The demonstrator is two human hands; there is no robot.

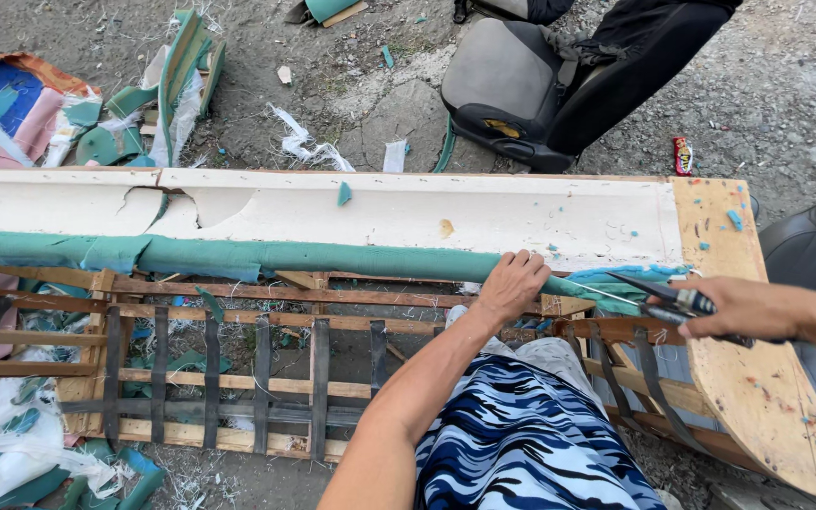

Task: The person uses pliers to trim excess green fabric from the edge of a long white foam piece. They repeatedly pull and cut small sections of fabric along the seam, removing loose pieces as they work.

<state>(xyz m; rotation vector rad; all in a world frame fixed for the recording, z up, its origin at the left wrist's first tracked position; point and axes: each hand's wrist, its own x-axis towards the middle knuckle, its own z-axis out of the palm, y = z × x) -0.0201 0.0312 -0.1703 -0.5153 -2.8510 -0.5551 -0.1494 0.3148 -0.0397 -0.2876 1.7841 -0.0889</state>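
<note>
At the far left lies a heap of scraps (77, 113), green, blue and pink, on the dirt ground (805, 85). More white and green scraps lie at the lower left corner.

A stripped sofa frame (238, 382) lies across the view. Its wooden slats are crossed by dark webbing (263, 378). Along the upper side of the frame runs a long white foam (408, 212), cracked near the left end. Below the foam a green fabric (332, 257) is rolled along the whole edge, from the left border to the right end.

The left hand (512, 283) comes up from the bottom middle. It presses on the green fabric with fingers bent over the roll, gripping it. Under the arm is a lap in blue, white and black patterned cloth (531, 434).

Above, beyond the foam, a grey seat (502, 80) stands on the ground, and another person's leg in black (635, 66) rests across it.

The right hand (743, 307) comes from the right border, clenched around the handles of dark pliers (663, 297). The nose of the pliers points left, to the fabric end, just beside the left hand. A thin pale thread (597, 292) goes from it toward the left hand. Under this hand is a bare wooden panel (757, 397).
</note>
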